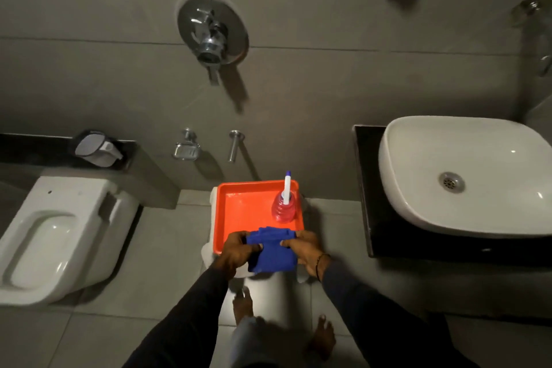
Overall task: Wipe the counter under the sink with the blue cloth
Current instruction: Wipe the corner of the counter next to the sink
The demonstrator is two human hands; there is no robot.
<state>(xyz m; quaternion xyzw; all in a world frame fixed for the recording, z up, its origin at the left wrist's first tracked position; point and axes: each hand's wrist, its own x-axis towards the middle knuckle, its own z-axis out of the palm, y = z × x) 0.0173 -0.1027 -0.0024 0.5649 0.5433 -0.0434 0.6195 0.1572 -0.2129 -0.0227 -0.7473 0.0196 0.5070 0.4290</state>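
Observation:
A folded blue cloth is held between both hands over the near edge of an orange tray. My left hand grips its left side and my right hand grips its right side. The black counter stands to the right, apart from the hands, with a white sink basin on top of it.
The orange tray rests on a white stool and holds a pink bottle with a white nozzle. A white toilet is at the left. Wall taps and a soap holder are ahead. My bare feet stand on the tiled floor.

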